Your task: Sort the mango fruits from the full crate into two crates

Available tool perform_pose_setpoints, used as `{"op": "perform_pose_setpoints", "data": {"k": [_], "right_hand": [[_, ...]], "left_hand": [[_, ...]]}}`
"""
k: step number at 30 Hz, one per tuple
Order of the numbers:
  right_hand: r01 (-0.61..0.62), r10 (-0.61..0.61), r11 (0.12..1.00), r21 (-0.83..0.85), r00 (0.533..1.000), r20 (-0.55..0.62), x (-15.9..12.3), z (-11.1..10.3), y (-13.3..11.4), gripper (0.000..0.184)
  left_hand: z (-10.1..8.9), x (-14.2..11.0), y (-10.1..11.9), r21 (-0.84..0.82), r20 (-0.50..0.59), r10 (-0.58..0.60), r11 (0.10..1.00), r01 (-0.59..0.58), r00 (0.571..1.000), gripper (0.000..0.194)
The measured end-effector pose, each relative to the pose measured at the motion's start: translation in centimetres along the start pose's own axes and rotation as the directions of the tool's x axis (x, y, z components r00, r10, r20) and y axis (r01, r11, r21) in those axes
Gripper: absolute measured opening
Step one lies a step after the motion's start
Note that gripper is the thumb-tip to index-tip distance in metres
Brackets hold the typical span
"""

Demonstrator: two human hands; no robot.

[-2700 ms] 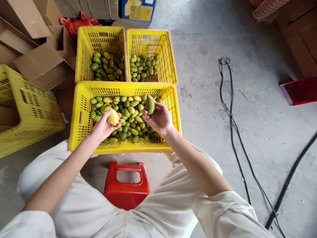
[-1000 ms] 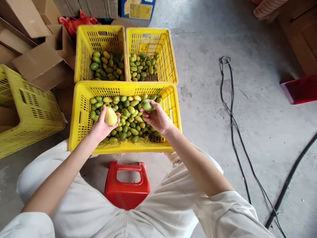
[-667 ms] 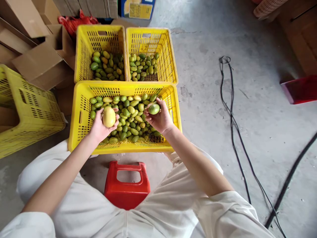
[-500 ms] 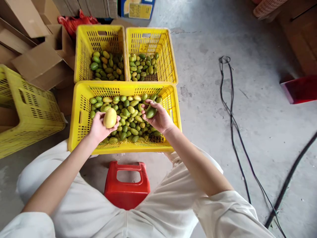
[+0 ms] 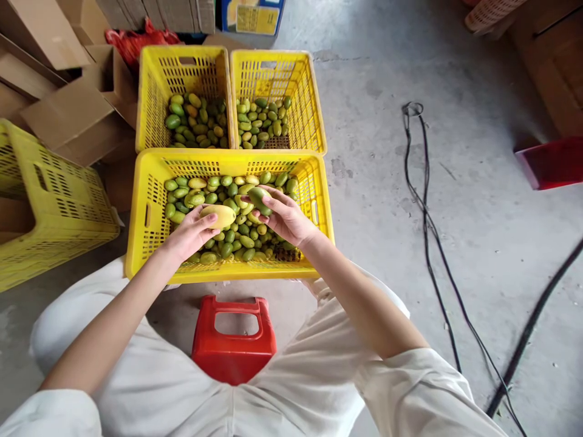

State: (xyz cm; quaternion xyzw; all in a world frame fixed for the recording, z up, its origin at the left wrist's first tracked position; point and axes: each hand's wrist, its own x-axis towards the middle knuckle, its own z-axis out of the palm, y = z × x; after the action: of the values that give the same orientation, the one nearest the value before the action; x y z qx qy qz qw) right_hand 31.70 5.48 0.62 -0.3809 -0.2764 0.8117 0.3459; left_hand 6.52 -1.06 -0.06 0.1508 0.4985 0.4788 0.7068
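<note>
Within left hand [image 5: 190, 232], yellow fruit [image 5: 221, 215], within right hand [image 5: 289, 220], green fruit [image 5: 259, 199]

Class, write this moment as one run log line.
left hand: holds yellow fruit | right hand: holds green fruit | below: front crate, fruit inside | behind: rear left crate, rear right crate, both with fruit

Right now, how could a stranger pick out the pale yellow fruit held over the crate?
Start with the wide yellow crate at the centre of the view. Above its fruit pile, find the left hand, which holds the pale yellow fruit. Its colour sets it apart from the green fruit in the right hand; being held sets it apart from the pile.
</note>
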Motion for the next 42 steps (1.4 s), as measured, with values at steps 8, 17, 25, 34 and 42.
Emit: {"op": "perform_pose_setpoints", "data": {"k": [8, 17, 25, 34, 42], "right_hand": [[0.052, -0.05, 0.999, 0.01, 0.994, -0.096, 0.1, 0.5, -0.3, 0.048], [-0.057, 0.056, 0.998, -0.006, 0.992, -0.113, 0.0, 0.7, -0.2, 0.056], [-0.146, 0.168, 0.981, 0.125, 0.966, -0.196, 0.8, -0.2, -0.1, 0.034], [-0.097, 0.086, 0.994, -0.053, 0.979, -0.187, 0.4, -0.2, 0.2, 0.058], [-0.097, 0.086, 0.992, -0.082, 0.988, -0.132, -0.2, 0.5, 0.0, 0.04]], "left_hand": [[0.5, 0.1, 0.1, -0.096, -0.053, 0.008, 0.995, -0.013, 0.999, 0.043], [1.3, -0.7, 0.4, -0.068, -0.089, -0.112, 0.992, 0.106, 0.99, 0.022], [1.8, 0.0, 0.5, -0.099, -0.142, -0.113, 0.99, 0.1, 0.983, 0.029], [1.5, -0.2, 0.5, -0.079, -0.108, -0.094, 0.993, 0.086, 0.99, 0.015], [1.2, -0.1, 0.1, -0.14, -0.231, -0.092, 0.988, 0.06, 0.969, 0.028]]}}
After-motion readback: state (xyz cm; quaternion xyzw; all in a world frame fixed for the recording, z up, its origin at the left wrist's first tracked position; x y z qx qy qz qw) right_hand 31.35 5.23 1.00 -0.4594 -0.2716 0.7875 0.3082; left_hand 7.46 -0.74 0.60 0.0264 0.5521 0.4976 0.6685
